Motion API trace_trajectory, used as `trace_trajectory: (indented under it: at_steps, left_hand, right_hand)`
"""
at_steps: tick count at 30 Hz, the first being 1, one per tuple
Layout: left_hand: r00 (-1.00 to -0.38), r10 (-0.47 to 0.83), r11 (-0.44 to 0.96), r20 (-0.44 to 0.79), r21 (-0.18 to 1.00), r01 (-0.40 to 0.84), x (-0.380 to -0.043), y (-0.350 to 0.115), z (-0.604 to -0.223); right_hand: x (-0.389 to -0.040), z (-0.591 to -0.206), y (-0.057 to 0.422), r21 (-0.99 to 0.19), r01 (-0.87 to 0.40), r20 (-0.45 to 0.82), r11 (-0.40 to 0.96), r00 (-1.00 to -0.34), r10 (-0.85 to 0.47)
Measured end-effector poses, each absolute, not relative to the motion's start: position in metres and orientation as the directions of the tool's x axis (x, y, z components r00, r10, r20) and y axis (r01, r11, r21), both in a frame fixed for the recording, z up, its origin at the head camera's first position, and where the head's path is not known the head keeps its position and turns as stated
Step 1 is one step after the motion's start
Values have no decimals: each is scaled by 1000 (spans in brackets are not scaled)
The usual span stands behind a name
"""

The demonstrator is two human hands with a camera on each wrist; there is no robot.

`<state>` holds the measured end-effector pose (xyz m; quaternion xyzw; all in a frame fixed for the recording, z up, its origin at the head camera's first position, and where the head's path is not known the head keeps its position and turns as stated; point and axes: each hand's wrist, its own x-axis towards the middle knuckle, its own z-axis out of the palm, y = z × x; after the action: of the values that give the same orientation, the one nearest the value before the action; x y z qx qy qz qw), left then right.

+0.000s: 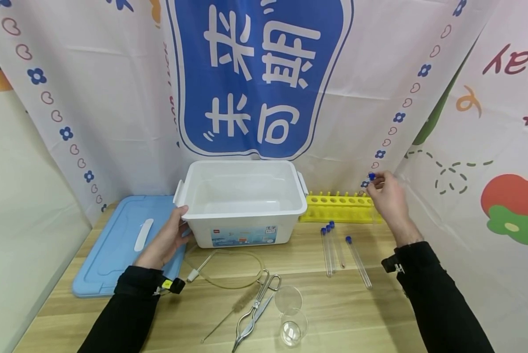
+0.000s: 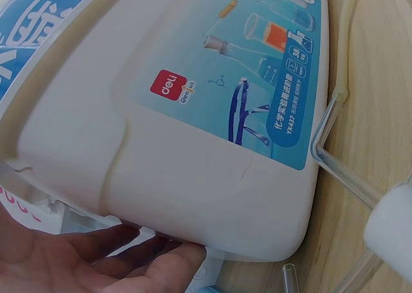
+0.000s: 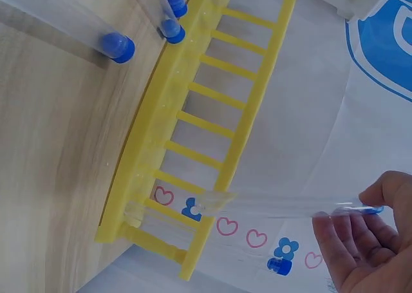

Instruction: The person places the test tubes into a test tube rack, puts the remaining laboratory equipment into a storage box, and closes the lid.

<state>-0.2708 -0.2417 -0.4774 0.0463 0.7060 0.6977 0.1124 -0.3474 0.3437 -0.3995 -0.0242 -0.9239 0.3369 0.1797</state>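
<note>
My right hand (image 1: 391,198) pinches a clear test tube (image 3: 277,206) near its blue cap. The tube's lower end is at the top bar of the yellow test tube rack (image 1: 334,215), near the rack's right end. Beside it, a blue-capped tube (image 3: 279,266) stands in the rack in the right wrist view. My left hand (image 1: 169,238) touches the left side of the white plastic bin (image 1: 242,223), fingers against its wall under the handle. Several capped test tubes (image 1: 357,262) lie on the table in front of the rack.
A blue lid (image 1: 109,255) lies at the left with a white strip on it. Before the bin are coiled rubber tubing (image 1: 228,287), a brush (image 1: 242,301), metal tongs (image 1: 255,309) and clear round glass dishes (image 1: 289,299). A printed cloth (image 1: 131,98) hangs behind.
</note>
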Motion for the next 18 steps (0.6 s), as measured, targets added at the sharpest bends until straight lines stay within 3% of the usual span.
trace_trajectory:
  at_steps: [18]
  left_hand:
    - [-969, 228, 21, -93, 996, -90, -270, -242, -477]
  right_hand:
    - [-354, -391, 349, -717, -73, 400, 693, -857, 325]
